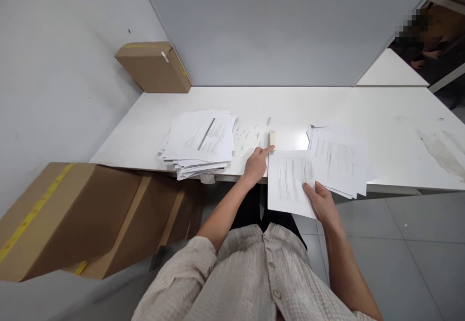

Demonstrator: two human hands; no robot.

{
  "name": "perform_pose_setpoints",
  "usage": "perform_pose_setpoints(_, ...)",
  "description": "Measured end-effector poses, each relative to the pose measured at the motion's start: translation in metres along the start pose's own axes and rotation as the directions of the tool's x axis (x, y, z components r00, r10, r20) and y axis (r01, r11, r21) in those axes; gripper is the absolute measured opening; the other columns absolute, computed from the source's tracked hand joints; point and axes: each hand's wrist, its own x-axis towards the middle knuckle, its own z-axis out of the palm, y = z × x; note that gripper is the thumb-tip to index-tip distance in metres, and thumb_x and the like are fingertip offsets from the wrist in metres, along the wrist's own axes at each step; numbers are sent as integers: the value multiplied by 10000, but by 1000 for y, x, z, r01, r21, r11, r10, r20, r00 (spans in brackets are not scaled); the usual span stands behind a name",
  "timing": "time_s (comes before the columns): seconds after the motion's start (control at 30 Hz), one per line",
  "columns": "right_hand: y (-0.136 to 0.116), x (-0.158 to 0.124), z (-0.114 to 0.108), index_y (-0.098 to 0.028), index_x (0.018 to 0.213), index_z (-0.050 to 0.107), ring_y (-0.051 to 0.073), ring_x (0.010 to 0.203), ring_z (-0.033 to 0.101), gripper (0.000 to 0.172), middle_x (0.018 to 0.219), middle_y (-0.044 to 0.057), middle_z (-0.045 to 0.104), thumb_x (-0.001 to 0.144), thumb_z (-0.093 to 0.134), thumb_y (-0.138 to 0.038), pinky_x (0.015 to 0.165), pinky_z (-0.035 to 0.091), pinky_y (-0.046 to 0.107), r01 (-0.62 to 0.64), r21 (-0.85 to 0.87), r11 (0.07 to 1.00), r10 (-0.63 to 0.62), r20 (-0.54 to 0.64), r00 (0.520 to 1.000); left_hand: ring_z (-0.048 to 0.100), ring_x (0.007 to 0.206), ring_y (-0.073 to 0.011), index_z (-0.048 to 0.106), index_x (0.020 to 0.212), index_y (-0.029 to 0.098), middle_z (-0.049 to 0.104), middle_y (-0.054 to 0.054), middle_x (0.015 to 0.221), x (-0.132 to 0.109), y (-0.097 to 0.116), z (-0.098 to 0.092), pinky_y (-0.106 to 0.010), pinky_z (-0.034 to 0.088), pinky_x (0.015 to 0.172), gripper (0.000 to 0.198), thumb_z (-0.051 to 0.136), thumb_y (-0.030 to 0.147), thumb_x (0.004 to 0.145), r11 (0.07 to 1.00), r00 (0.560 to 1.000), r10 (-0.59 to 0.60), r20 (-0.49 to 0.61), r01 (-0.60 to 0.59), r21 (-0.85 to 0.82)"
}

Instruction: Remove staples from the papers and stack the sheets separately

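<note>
Your printed paper is white, with lines of dark text facing up. It lies nearly flat and slightly turned, its far part over the tabletop and its near part jutting past the front edge; you pinch it near its right side. The small beige block rests on the tabletop just beyond the paper's far left corner, its long side pointing away from you.

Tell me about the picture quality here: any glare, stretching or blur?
Head view: glare whitens the table just left of the right paper stack; head view: wide-angle stretch skews the lower-left cardboard boxes; head view: an upper-right patch is pixelated, and print on the held sheet is too small to read.
</note>
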Motion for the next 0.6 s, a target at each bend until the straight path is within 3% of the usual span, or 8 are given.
perform_pose_setpoints(0.2,0,-1,2,-185,1076,595,234,887,638,414,964,59,689,739,572,-425,793,496,361,27,-8,1000,-27,6,1000,517,797,-133,462,1255,223,482,-46,929,2,2,0,-243,432,707,534,284,5,801,997,999,-8,41,5,82)
perform_pose_setpoints(0.33,-6,-3,-3,-178,1060,595,239,917,624,406,961,68,685,739,569,-426,810,486,376,41,-51,998,-43,-26,999,519,811,-133,418,1287,247,494,-44,933,-1,-4,4,-237,432,708,541,287,21,814,996,1000,26,-2,-26,79)
perform_pose_setpoints(0.47,-14,1,-23,-183,986,615,226,905,623,348,940,56,682,724,584,-410,805,487,353,92,-108,990,-109,-166,980,521,840,-144,354,1325,235,522,-53,925,-2,-11,9,-245,437,734,506,279,73,852,996,992,82,-96,-77,46)
perform_pose_setpoints(0.6,-25,17,-56,-188,970,620,203,844,632,333,930,50,677,726,565,-408,776,496,329,151,-203,967,-211,-315,926,527,863,-155,345,1325,199,541,-72,938,-2,-12,11,-262,446,742,465,274,115,873,992,978,127,-165,-129,-3)
